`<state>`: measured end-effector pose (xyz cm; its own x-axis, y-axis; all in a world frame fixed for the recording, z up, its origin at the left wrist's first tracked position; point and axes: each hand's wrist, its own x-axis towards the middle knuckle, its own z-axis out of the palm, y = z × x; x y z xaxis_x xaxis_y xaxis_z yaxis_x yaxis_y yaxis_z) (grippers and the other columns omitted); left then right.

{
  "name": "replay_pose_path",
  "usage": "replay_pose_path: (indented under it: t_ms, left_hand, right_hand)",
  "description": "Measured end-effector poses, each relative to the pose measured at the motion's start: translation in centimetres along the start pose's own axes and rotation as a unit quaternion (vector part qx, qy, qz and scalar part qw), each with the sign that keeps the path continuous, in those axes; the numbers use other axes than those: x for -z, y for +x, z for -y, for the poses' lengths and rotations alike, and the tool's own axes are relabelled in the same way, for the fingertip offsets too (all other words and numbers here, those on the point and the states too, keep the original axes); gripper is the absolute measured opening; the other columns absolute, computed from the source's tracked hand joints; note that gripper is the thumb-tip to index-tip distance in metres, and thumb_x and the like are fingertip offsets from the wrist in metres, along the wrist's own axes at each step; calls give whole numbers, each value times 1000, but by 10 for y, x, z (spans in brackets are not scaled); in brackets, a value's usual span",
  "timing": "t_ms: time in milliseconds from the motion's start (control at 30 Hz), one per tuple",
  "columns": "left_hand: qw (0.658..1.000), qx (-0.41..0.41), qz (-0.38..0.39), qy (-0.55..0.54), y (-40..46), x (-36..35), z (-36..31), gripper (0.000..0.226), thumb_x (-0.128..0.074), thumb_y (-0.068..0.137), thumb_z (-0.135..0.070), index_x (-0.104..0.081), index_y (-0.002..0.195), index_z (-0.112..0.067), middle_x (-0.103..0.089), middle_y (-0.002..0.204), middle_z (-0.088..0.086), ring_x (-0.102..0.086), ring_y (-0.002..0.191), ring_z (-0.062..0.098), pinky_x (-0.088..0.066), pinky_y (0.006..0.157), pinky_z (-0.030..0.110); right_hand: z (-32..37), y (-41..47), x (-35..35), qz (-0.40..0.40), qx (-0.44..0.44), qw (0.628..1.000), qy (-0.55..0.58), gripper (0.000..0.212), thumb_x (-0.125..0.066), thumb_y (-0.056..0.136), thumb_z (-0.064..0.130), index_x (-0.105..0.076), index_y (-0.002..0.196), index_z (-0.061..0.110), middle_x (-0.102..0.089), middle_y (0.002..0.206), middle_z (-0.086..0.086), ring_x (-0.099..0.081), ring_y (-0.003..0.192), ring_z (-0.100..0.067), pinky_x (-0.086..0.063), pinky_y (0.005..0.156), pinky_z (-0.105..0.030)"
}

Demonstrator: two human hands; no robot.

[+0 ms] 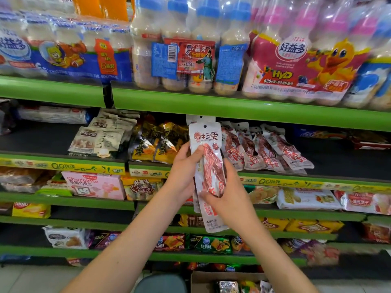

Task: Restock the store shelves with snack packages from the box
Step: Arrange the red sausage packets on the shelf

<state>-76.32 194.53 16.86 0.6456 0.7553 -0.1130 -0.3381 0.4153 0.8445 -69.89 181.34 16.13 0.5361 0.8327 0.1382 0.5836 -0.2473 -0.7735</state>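
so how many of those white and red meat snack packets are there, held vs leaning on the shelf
held white-and-red plastic meat snack packets: 2 showing
leaning packets of the same kind: 4 visible
total: 6

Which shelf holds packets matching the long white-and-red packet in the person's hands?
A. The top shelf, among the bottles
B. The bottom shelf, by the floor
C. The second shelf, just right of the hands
C: the matching packets lean in a row on the second shelf, right of the held packet.
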Motion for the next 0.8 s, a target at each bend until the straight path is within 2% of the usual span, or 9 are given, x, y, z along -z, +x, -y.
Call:
replay_pose_path:
  t_ms: [33, 100, 167, 267, 400, 533, 633, 700, 800]
  left_hand:
    - [1000, 0, 7, 11, -1, -1, 2, 21, -56, 102, -20, -63, 122, -22, -75, 115, 6, -72, 106, 24, -60, 80, 41]
    - [1000, 15, 8, 26, -3, -1, 4, 36, -57, 101, -26, -56, 137, -22, -66, 135, 5, -61, 126, 24, -51, 102, 49]
    - [998, 46, -3, 41, -7, 3, 5, 51, -55, 102, -31, -42, 151, -23, -49, 153, 2, -44, 142, 23, -33, 117, 53]
    - [996, 76, 34, 28, -15, 12, 9, 40, -46, 107, -28, -48, 147, -25, -61, 141, 4, -57, 130, 25, -41, 113, 54]
    - [993, 100, 55, 1, -25, 22, 17, 44, -46, 106, -29, -43, 150, -23, -64, 137, 4, -62, 124, 24, -46, 108, 51]
    - [993, 105, 60, 6, -28, 24, 24, 41, -43, 107, -32, -47, 147, -25, -67, 133, 2, -65, 121, 22, -50, 104, 47]
    - [992, 112, 50, 3, -28, 25, 26, 41, -41, 108, -33, -48, 146, -23, -65, 135, 7, -63, 123, 27, -45, 109, 53]
    - [992, 113, 55, 1, -28, 25, 26, 39, -39, 108, -34, -53, 143, -22, -68, 131, 8, -65, 120, 29, -48, 106, 53]
    - [992, 114, 57, -5, -29, 25, 24, 39, -39, 107, -34, -59, 136, -19, -70, 127, 11, -67, 116, 31, -52, 100, 51]
  right_hand:
    - [-5, 0, 1, -10, -26, 999, 37, 69, -80, 79, 39, -35, 130, 47, -56, 122, 27, -59, 101, 7, -50, 79, -18]
    - [-17, 1, 8, -21, -69, 995, 68, 44, -80, 81, 33, -48, 108, 46, -66, 104, 24, -65, 87, 7, -46, 65, -11]
    - [-30, -1, 20, -25, -91, 989, 115, 38, -79, 82, 29, -56, 108, 44, -70, 100, 22, -66, 84, 7, -48, 66, -15]
    - [-44, -3, 33, -13, -127, 966, 225, 48, -83, 79, 14, -59, 118, 31, -75, 105, 14, -72, 91, -4, -55, 76, -27]
    - [-56, -5, 38, -3, -140, 948, 284, 59, -83, 75, 1, -57, 121, 29, -75, 107, 7, -73, 97, -12, -59, 76, -28]
    - [-65, -9, 32, 10, -133, 946, 295, 59, -85, 74, 5, -57, 121, 28, -75, 110, 5, -73, 100, -16, -59, 79, -31]
    - [-66, -10, 27, 19, -124, 943, 309, 59, -85, 75, 6, -58, 121, 29, -75, 112, 4, -72, 102, -18, -59, 83, -36]
    - [-67, -10, 25, 29, -117, 945, 306, 59, -85, 73, 7, -59, 121, 30, -74, 114, 3, -72, 103, -19, -57, 86, -41]
    - [-67, -10, 24, 32, -113, 946, 301, 55, -84, 72, 16, -60, 118, 35, -74, 114, 4, -72, 103, -19, -57, 85, -41]
